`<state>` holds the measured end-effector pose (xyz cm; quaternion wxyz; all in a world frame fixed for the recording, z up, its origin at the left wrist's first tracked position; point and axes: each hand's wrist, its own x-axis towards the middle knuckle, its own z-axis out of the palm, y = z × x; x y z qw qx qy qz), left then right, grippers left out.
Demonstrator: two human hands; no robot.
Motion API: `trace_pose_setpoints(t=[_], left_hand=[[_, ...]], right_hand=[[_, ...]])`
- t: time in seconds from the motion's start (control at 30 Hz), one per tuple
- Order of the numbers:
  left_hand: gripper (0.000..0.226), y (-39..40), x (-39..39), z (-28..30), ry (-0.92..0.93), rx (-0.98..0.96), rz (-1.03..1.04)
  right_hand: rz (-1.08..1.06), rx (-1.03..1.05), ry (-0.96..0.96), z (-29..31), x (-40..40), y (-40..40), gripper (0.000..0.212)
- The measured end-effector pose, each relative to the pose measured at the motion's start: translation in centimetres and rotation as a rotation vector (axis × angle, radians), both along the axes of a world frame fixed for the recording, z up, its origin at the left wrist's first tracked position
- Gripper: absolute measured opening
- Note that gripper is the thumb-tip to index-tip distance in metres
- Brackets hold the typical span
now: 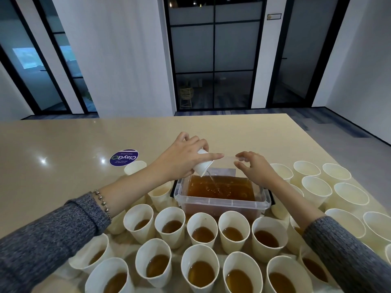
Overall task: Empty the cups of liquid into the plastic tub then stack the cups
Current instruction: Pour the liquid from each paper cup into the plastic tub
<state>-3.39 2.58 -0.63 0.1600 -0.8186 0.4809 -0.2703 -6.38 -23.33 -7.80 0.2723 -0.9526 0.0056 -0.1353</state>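
Left hand [186, 157] grips tipped cup [202, 166] over plastic tub [222, 203]; right hand [254, 168] seemingly pinches its far rim.

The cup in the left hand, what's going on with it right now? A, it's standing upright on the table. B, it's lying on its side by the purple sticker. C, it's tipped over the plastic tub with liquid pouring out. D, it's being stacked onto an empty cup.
C: the left hand grips the cup tilted above the plastic tub, and a thin stream of liquid runs from its rim into the brown liquid there.
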Motion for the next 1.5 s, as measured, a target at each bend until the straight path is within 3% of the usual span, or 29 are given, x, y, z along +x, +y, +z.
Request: trace_pose_setpoints(t=[0.2,0.53,0.6,0.7,0.77,1.03,1.17,1.33,1.5], left_hand=[[0.089,-0.3,-0.3,-0.6,-0.019,-0.017,-0.065],[0.079,1.1,0.0,-0.6,0.319,-0.215,-0.03],[0.081,1.6,0.1,-0.1,0.429,-0.318,0.002],[0.091,2.9,-0.1,1.3,0.737,-0.631,0.071],[0.094,4.7,0.0,2.3,0.836,-0.816,0.154],[0.074,16.5,1.4,2.2,0.655,-1.209,0.597],[0.072,20.8,1.2,0.1,0.632,-1.187,0.776],[0.074,22.7,1.6,-3.6,0.816,-1.056,0.921],[0.073,22.1,1.8,-5.9,0.896,-0.896,0.916]], right_hand=[[0.007,-0.044,0.036,0.2,0.2,-0.1,0.042],[-0.004,-0.066,0.044,0.4,0.1,0.1,0.044],[0.001,-0.062,0.04,0.4,0.0,0.0,0.044],[-0.005,-0.052,0.028,0.1,-0.1,-0.2,0.044],[-0.003,-0.042,0.012,-0.1,0.0,-0.4,0.044],[-0.001,-0.028,-0.004,-0.5,0.4,-0.5,0.043],[0.002,-0.034,-0.01,-0.6,0.4,-0.5,0.043],[-0.01,-0.029,0.004,-0.7,0.6,-0.3,0.043],[0.01,-0.038,0.01,-0.6,0.5,-0.6,0.043]])
